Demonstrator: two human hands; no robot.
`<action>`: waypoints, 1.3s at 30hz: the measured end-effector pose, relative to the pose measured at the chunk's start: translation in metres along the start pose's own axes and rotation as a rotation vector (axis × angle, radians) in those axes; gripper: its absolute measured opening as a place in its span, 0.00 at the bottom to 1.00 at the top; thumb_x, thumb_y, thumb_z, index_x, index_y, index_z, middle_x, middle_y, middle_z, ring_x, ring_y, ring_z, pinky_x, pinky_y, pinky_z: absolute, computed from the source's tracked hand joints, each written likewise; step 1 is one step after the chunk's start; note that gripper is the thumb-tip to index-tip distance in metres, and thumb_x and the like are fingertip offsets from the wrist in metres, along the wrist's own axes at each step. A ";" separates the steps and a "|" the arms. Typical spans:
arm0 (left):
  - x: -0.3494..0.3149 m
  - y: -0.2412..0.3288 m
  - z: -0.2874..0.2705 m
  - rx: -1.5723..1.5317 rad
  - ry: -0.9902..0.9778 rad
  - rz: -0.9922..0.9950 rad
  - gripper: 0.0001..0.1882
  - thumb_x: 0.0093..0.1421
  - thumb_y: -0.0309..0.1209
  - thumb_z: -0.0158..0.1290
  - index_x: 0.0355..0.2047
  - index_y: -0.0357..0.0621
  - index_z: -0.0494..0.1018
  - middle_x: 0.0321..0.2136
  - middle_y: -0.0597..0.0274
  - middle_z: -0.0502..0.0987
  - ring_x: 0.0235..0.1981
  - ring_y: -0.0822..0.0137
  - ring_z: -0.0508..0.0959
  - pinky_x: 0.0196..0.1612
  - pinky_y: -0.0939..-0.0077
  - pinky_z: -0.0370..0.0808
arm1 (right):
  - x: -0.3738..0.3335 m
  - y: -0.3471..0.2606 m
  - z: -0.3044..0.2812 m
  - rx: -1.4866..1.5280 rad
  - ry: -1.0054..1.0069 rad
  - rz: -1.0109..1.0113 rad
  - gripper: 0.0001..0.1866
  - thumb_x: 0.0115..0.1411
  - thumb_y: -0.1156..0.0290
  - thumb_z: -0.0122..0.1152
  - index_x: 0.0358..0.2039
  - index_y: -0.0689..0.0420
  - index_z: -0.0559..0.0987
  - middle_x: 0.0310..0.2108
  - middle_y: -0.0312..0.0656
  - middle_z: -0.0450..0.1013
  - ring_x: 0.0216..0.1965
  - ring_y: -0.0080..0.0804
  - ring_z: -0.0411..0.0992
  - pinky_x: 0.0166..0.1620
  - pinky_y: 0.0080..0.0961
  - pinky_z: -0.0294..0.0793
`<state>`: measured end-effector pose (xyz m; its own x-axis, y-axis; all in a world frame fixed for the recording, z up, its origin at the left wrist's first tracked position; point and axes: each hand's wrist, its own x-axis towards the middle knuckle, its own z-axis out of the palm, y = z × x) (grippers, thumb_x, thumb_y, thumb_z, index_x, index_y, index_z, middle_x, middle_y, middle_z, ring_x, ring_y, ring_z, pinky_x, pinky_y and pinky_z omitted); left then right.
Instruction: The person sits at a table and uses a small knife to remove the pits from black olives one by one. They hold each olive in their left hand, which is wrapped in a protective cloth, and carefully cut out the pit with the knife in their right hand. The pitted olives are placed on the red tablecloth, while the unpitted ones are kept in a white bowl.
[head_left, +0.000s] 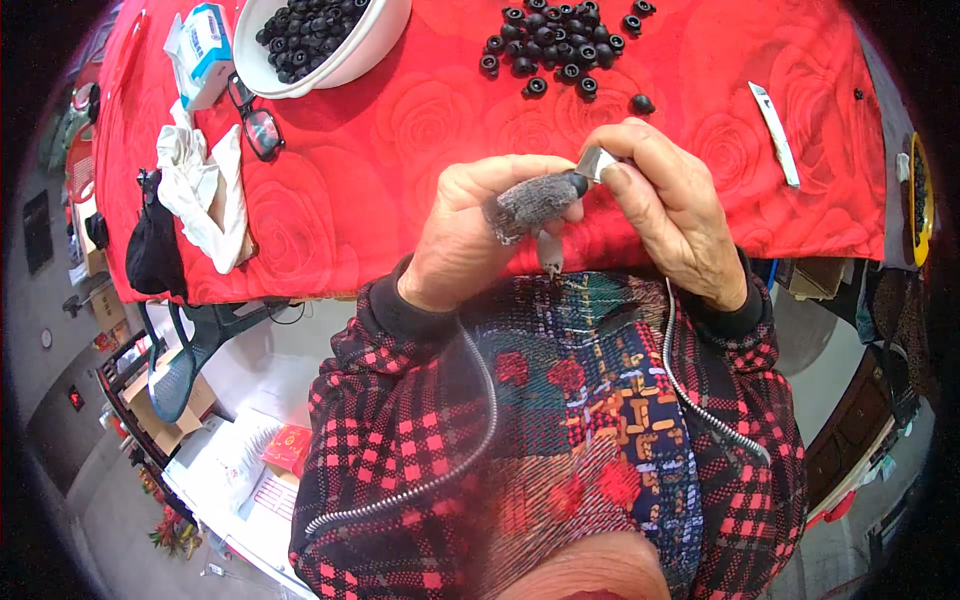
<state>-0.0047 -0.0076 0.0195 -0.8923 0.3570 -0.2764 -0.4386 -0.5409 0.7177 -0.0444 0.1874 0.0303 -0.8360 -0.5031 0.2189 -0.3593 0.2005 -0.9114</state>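
Observation:
My left hand [462,225] is closed at the table's near edge and pinches a small black round part [577,185]. A worn grey fabric finger sleeve [535,204] covers one of its fingers. Between thumb and fingers my right hand [675,205] grips a thin, shiny metal blade [597,163], held right at the black part. Whether its edge touches the part I cannot tell. Beyond the hands lies a loose heap of similar black parts [570,50], with one stray piece [641,103] nearer to me.
A red rose-patterned cloth [420,130] covers the table. At the far left stand a white bowl [375,50] of black parts and a tissue pack [203,55]. Glasses [263,132], white gloves [230,190] and a black cloth item [152,245] lie nearby. A narrow white packet [775,135] rests at right.

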 end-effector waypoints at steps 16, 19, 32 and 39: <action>0.002 -0.003 0.000 0.003 0.027 -0.074 0.12 0.62 0.27 0.48 0.43 0.32 0.73 0.31 0.57 0.76 0.27 0.70 0.77 0.23 0.78 0.76 | 0.000 0.016 -0.004 0.032 -0.054 -0.061 0.07 0.60 0.75 0.52 0.37 0.64 0.73 0.30 0.48 0.71 0.32 0.43 0.73 0.35 0.31 0.71; 0.002 -0.003 -0.002 -0.053 -0.015 -0.107 0.14 0.62 0.30 0.49 0.44 0.33 0.73 0.33 0.57 0.77 0.28 0.70 0.77 0.25 0.77 0.76 | -0.001 0.020 -0.005 0.015 -0.104 -0.043 0.07 0.59 0.74 0.53 0.36 0.63 0.73 0.29 0.47 0.70 0.31 0.44 0.72 0.34 0.32 0.70; 0.006 -0.006 -0.015 -0.051 -0.019 -0.021 0.18 0.59 0.33 0.54 0.45 0.34 0.72 0.36 0.58 0.77 0.31 0.70 0.79 0.22 0.76 0.74 | -0.001 0.007 -0.010 0.079 0.120 -0.020 0.13 0.51 0.79 0.61 0.38 0.62 0.75 0.28 0.41 0.70 0.27 0.28 0.70 0.30 0.22 0.68; 0.002 0.001 0.005 -0.036 -0.022 -0.093 0.16 0.57 0.31 0.56 0.44 0.35 0.72 0.32 0.62 0.77 0.26 0.73 0.77 0.23 0.79 0.74 | 0.005 0.009 0.010 -0.115 0.182 -0.452 0.26 0.35 0.80 0.64 0.41 0.63 0.77 0.25 0.40 0.71 0.22 0.33 0.68 0.24 0.26 0.66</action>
<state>-0.0066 -0.0033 0.0233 -0.8454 0.4231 -0.3261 -0.5230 -0.5316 0.6662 -0.0478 0.1781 0.0195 -0.6413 -0.4081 0.6498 -0.7372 0.0928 -0.6693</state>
